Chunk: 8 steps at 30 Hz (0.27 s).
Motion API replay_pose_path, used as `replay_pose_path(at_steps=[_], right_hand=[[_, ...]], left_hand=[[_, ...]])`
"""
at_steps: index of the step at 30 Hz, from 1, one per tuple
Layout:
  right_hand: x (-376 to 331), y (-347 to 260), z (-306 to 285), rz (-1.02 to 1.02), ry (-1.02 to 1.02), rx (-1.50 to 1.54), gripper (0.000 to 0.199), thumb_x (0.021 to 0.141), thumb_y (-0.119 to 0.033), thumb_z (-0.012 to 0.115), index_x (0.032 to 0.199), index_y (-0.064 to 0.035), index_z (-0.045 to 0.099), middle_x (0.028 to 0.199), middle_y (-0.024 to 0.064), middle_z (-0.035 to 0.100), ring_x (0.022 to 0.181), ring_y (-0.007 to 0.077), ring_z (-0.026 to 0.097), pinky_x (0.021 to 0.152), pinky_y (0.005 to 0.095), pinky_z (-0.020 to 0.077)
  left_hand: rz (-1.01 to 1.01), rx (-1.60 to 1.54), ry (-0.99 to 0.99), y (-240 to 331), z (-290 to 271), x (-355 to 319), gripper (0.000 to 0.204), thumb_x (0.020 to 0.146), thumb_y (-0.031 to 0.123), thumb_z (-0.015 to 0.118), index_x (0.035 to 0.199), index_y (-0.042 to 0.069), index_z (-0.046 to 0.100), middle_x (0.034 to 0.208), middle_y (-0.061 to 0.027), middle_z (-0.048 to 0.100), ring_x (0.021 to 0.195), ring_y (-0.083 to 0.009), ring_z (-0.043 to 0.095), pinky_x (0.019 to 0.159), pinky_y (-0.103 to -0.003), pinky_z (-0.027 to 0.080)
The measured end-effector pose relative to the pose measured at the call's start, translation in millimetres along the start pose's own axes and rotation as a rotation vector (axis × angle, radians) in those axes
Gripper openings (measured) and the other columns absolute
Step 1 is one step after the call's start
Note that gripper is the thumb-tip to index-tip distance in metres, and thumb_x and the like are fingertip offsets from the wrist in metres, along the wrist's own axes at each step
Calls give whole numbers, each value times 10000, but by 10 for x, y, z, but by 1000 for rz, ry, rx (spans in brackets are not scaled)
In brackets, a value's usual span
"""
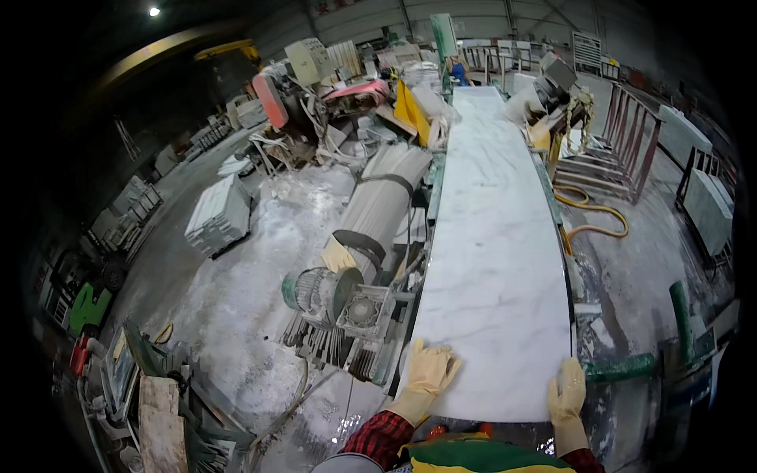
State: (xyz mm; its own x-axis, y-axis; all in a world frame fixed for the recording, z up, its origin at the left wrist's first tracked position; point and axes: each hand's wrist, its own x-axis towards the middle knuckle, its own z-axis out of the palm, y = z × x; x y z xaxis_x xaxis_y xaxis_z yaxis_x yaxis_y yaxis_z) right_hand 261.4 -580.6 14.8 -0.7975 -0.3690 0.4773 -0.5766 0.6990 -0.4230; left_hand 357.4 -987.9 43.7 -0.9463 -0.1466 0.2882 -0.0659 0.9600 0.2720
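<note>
A long white marble slab (489, 236) with grey veins lies flat on a machine bed and runs away from me. My left hand (430, 374), in a pale yellow glove, rests flat with fingers spread on the slab's near left corner. My right hand (568, 390), gloved the same, lies on the slab's near right corner at its edge. Neither hand holds anything. My sleeves are red and black plaid.
An electric motor and gearbox (339, 299) sit left of the slab beside a grey ribbed drum (382, 197). Yellow hose (591, 217) coils on the wet floor at right. Green pipes (631, 366) stand near my right hand. Metal racks (623, 142) and stacked slabs (217, 213) surround the machine.
</note>
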Motion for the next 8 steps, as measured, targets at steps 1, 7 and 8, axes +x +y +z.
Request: replay_pose_path(at_steps=[1,7,8], right_hand=[[-100,50,-8,55,34,-57,617,975,-158,746,1524,92,614,1595,346,581,1481,525,539,1279,576,397],[-714,-186,-127,620,94,-73,780,1035,-317,768,1671,37,489,1728,285,481,1615,472,430,1349,521,328],[-837,-207,-111,763,130,38,822,1032,-312,780,1714,-3,440,1751,248,474,1657,447,374,1369,501,290]], left_hand=[[19,-11,25,-14,42,-29,255,1007,364,720,1061,131,809,1213,-96,837,1164,-283,752,1269,-616,334],[38,-15,-113,145,-318,45,309,1023,404,678,979,126,807,1164,-101,818,1112,-294,740,1199,-619,335],[38,-70,-39,143,-258,-5,324,992,417,728,1064,111,804,1258,-97,803,1221,-294,711,1295,-662,248]])
